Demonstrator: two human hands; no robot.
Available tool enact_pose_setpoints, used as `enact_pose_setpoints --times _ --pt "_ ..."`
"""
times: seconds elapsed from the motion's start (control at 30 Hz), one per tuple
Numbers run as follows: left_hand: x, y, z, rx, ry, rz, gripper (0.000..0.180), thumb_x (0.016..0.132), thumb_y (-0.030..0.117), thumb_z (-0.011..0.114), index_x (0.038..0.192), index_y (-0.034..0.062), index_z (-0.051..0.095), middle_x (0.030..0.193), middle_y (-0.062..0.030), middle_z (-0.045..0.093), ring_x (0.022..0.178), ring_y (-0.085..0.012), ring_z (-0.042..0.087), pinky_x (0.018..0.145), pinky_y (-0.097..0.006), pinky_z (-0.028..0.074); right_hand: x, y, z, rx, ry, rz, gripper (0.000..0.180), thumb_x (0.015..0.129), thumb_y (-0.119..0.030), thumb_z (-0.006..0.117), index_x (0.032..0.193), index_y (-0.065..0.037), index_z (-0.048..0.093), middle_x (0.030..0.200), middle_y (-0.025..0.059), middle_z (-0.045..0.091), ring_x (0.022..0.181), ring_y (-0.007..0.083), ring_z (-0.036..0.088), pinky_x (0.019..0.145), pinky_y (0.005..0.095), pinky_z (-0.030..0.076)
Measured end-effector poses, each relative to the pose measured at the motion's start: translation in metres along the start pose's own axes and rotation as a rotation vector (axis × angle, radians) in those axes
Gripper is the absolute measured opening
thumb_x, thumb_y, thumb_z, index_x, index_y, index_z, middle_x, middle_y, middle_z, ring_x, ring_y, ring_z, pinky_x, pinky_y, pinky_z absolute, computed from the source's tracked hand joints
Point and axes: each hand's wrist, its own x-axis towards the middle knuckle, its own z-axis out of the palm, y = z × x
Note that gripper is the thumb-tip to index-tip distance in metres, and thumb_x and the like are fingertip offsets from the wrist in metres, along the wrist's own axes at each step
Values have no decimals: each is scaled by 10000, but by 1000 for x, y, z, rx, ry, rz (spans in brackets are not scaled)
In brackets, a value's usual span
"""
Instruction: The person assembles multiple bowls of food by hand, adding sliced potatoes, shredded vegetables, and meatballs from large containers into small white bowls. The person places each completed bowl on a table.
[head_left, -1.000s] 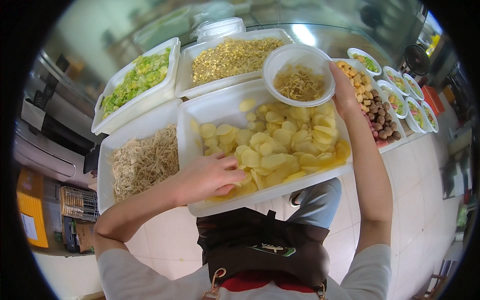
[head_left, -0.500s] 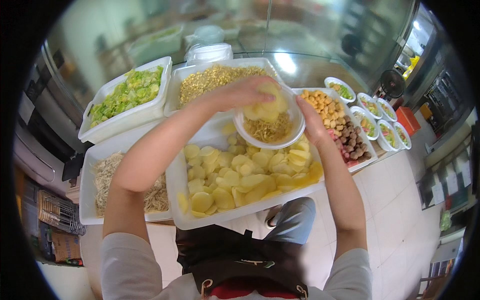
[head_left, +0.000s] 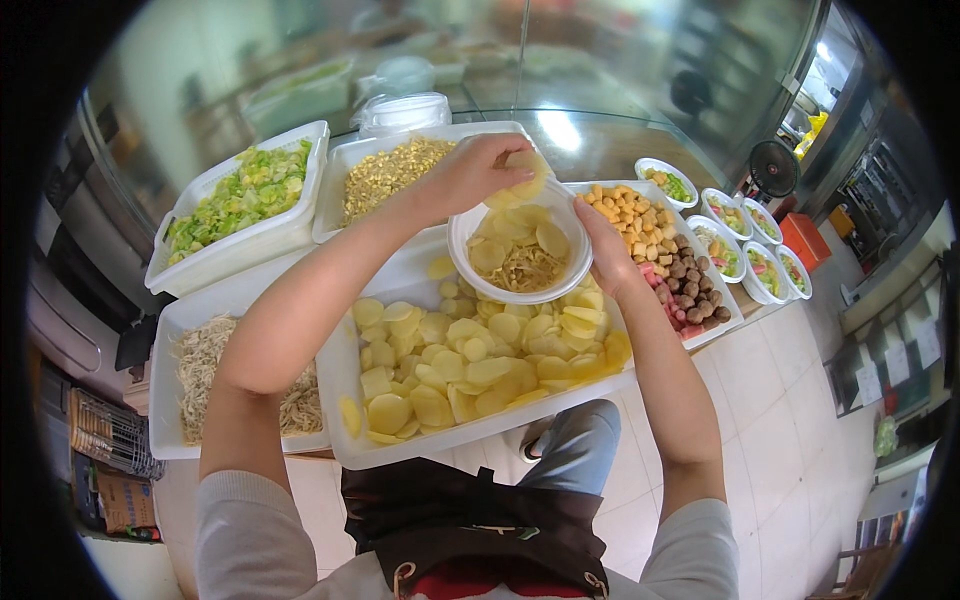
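A white round bowl [head_left: 461, 250] is held over the tray of potato slices, with my right hand [head_left: 604, 243] closed on its right side. Shredded yellowish sprouts [head_left: 530, 275] lie in the bowl, partly covered by several thin potato slices [head_left: 515, 230]. Above the bowl's far rim, my left hand [head_left: 480, 172] pinches some pale potato slices [head_left: 527, 178] between thumb and fingers. Below both hands is a white tray [head_left: 338, 405] of loose potato slices [head_left: 465, 365].
Around it stand trays of chopped lettuce [head_left: 245, 200], yellow sprouts [head_left: 390, 180], pale shreds [head_left: 205, 370], and tan cubes [head_left: 640, 220] beside brown balls [head_left: 700, 285]. Filled bowls [head_left: 765, 272] sit at the right. Stacked white containers [head_left: 405, 113] stand behind, near a glass pane.
Several potato slices have dropped from my left hand into the bowl, over the sprouts. The left hand has shifted left, still with slices; the bowl has moved slightly left in my view.
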Motion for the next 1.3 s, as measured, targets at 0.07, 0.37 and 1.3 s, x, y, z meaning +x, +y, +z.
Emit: enact_pose_setpoints --times 0.07,0.37,1.3 --pt "7 -7 11 50 33 32 210 844 161 608 1003 26 588 930 -121 621 878 -267 589 786 -357 458 0 -1 0 20 15 21 532 973 -384 422 1326 14 442 1277 118 525 1139 194 512 976 315 399" --pt "15 -7 18 71 12 141 168 881 163 590 1003 48 583 866 -47 602 751 -131 573 661 -283 472 -4 -6 6 68 -6 40 450 975 -378 432 1252 -30 500 1183 82 583 1070 169 561 923 311 456" --pt "-90 -4 -66 54 -38 -43 215 902 161 555 1073 47 619 952 -15 626 901 -125 576 821 -269 476 -5 4 -1 9 6 90 539 952 -404 472 1311 -2 463 1252 116 552 1127 194 536 979 325 419"
